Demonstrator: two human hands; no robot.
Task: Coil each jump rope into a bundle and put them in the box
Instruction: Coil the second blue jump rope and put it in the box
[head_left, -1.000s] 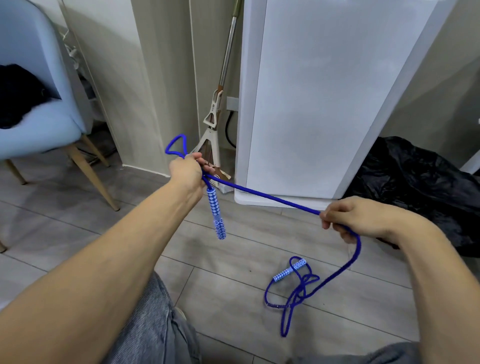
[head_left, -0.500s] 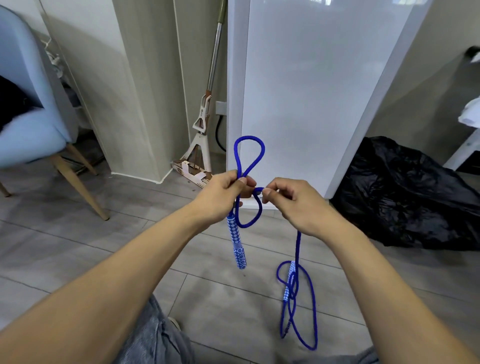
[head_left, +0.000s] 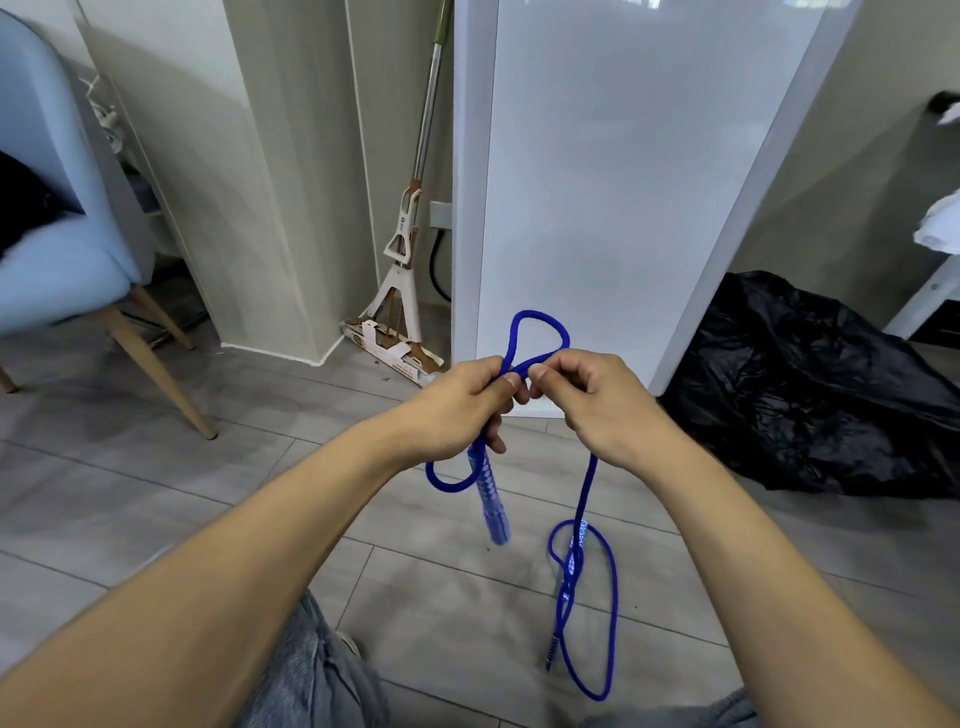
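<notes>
Two hands meet just in front of the white panel (head_left: 623, 197), both pinching a blue jump rope (head_left: 584, 499). Bare floor (head_left: 260, 499) lies open to the left of the panel as far as the chair (head_left: 67, 249); a mop (head_left: 402, 270) leans just left of the panel's edge, and a black bag (head_left: 810, 384) crowds its right foot. Half a second ago the loop above the hands was taller and narrower; now it is wider, and a second loop hangs below the left hand (head_left: 457, 410). Left fingers curl round the gathered rope, with one handle (head_left: 491, 499) dangling beneath. The right hand (head_left: 597, 400) grips the strand between thumb and forefinger; from it the rope drops to loose loops on the floor below the panel.
</notes>
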